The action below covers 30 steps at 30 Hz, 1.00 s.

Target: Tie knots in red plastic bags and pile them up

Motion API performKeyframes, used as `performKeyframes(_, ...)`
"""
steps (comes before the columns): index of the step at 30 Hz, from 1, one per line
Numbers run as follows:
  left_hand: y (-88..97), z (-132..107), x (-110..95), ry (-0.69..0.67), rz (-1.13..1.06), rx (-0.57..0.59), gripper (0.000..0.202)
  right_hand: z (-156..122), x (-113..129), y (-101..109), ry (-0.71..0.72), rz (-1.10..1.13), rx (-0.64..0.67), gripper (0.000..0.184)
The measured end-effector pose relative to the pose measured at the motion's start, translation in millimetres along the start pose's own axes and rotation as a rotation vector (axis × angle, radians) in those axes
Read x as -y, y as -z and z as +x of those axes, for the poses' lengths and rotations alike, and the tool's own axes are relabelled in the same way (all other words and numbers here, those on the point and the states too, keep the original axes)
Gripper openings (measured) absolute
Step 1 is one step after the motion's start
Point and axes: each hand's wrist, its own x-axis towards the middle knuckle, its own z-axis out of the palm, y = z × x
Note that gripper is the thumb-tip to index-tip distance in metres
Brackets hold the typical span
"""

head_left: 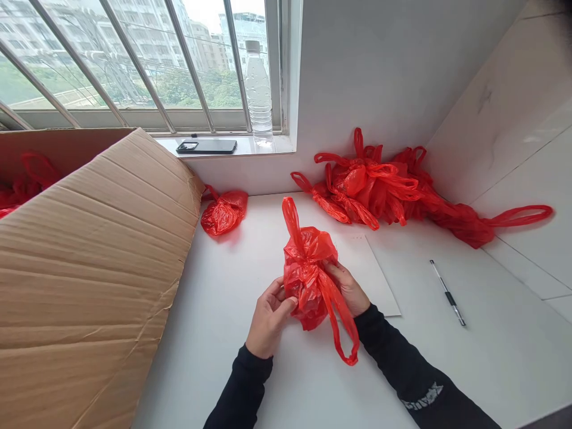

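Between my two hands is a red plastic bag (308, 274), gathered and knotted at its middle. One of its loop handles sticks up at the top and the other hangs down at the lower right. My left hand (270, 316) grips the bag's lower left side, thumb in front and fingers partly behind it. On the right side my right hand (346, 286) holds the bag, its fingertips hidden behind the plastic. Under and behind the bag lies a sheet of white paper (375, 280) with faint marks near its top.
A big cardboard box (102, 262) with red bags inside stands at left. One small red bag (224, 213) lies beside it. Several red bags (370, 185) are heaped against the wall. A pen (448, 293) lies at right. The sill holds a phone (206, 146) and a water bottle (259, 95).
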Motion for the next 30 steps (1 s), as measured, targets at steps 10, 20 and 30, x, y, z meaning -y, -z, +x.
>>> performKeyframes(10,-2.8,-0.5,1.2,0.036,0.051,-0.013,0.051,1.9,1.1,5.3,-0.020,-0.035,0.001,0.028)
performKeyframes(20,-1.6,2.5,3.6,-0.041,0.073,0.090,0.054,-0.3,4.3,2.7,-0.052,-0.065,0.038,0.027)
performKeyframes(30,-5.5,0.2,0.3,0.032,0.060,-0.064,0.063,1.2,2.1,4.9,-0.028,-0.040,0.038,0.023)
